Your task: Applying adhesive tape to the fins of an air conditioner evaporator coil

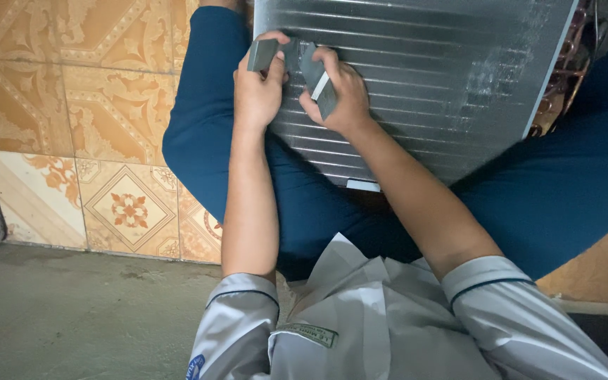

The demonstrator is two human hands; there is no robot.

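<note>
Currently a grey block (262,54) is gripped by left hand (257,88), a second block (320,86) by right hand (340,98), both pressed on finned coil (423,77).

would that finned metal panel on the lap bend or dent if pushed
The finned metal panel probably dents easily: its thin ribs look delicate, and one patch near the right edge already seems scuffed. As a whole it likely stays stiff, since it spans both knees without sagging under the left hand and right hand.

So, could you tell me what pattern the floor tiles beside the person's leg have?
The floor tiles show ornate orange-and-cream floral motifs, seen best in the head view.
</note>
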